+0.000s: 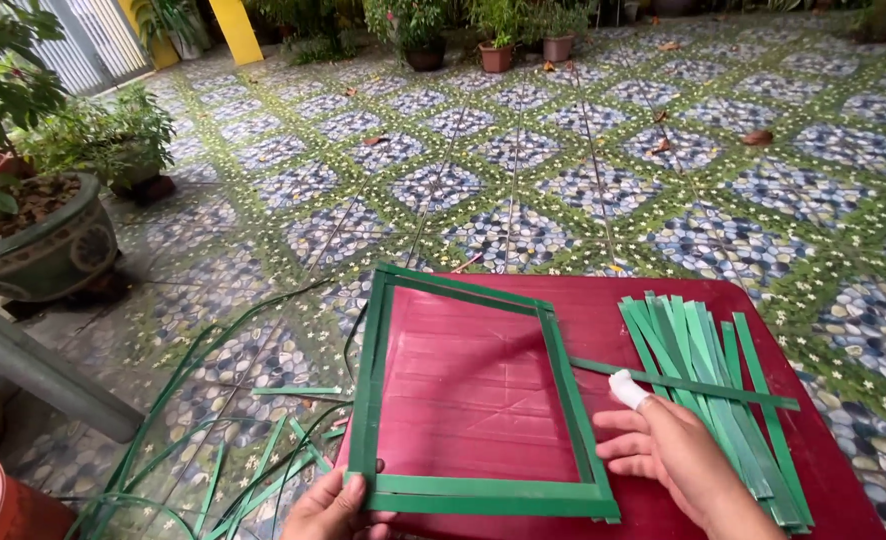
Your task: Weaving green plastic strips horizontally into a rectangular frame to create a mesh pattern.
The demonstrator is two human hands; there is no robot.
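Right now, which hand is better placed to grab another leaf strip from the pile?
Probably the right hand: it rests on the strip pile, bandaged finger on a loose strip. The left hand pins the frame's near corner.

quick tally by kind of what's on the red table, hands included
Green strip frame: 1
Pile of green strips: 1
Loose strip lying across the pile: 1
Left hand, on the frame's near edge: 1
Right hand, bandaged finger: 1
Total: 5, all on the table
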